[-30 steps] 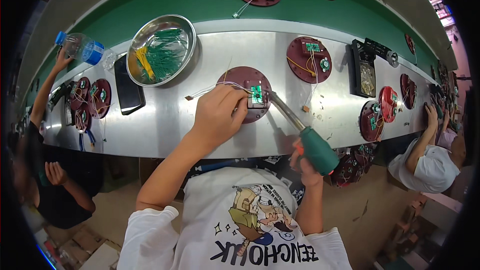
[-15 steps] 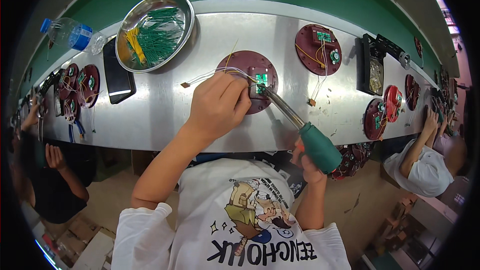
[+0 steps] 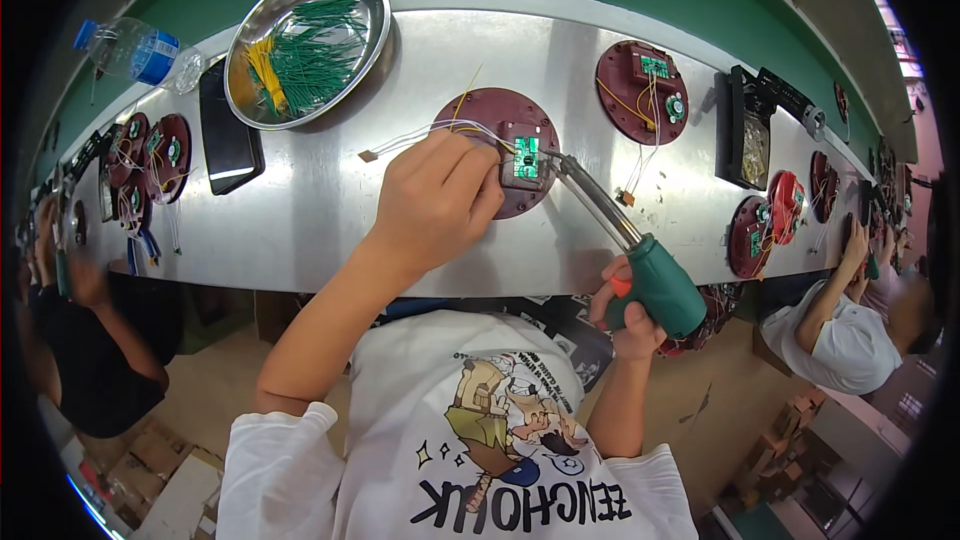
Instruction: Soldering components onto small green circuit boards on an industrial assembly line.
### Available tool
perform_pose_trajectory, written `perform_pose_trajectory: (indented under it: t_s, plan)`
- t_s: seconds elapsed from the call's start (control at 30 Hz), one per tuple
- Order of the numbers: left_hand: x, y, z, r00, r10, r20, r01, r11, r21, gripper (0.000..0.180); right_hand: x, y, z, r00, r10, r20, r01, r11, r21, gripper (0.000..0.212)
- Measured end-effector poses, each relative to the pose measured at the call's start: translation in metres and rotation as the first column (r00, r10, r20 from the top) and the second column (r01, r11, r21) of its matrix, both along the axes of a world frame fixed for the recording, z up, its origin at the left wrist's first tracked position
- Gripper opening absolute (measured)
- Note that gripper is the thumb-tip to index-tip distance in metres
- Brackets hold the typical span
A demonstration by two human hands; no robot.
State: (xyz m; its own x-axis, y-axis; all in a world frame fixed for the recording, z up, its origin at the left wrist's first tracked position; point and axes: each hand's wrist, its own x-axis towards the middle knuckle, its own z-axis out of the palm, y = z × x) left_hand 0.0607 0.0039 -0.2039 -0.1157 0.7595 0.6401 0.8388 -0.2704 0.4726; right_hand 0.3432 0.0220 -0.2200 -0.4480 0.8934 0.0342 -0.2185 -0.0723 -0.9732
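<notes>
A round maroon disc (image 3: 497, 106) lies on the metal bench, with a small green circuit board (image 3: 526, 162) in its raised housing. My left hand (image 3: 440, 192) rests over the disc's left part, fingers closed in a pinch at a thin wire beside the board; the fingertips are partly hidden. White wires (image 3: 410, 138) run past that hand to a small brown connector (image 3: 369, 155). My right hand (image 3: 632, 325) grips a green-handled soldering gun (image 3: 660, 285) at the bench's front edge. Its tip sits just right of the board, apart from it.
A steel bowl (image 3: 384, 50) of green and yellow wires stands at back left, beside a dark tray (image 3: 228, 140) and a plastic bottle (image 3: 130, 52). Another wired disc (image 3: 625, 110) and a black holder (image 3: 742, 130) lie to the right. People work at both sides.
The soldering gun has drawn back to the right, its tip leaving the circuit board. My left hand keeps its place at the disc. The whole view has shifted slightly.
</notes>
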Motion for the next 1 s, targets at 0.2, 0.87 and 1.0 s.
perform_pose_trajectory:
  t_s: [0.2, 0.87, 1.0]
  plan:
    - [0.001, -0.003, 0.0, 0.999, 0.027, -0.021, -0.027, 1.0, -0.01, 0.014, 0.0, -0.001, -0.002, 1.0, 0.001, 0.01, -0.002, 1.0, 0.008, 0.052]
    - [0.0, -0.005, 0.003, 0.999, -0.043, 0.01, 0.042, 0.998, 0.042, 0.018, 0.005, -0.001, 0.001, 0.997, 0.051, 0.064, -0.052, 0.999, 0.015, 0.055]
    - [-0.001, -0.005, 0.001, 1.0, -0.026, 0.002, 0.026, 1.0, -0.005, 0.019, 0.005, -0.002, 0.0, 0.996, 0.045, 0.083, -0.044, 0.999, -0.017, 0.056]
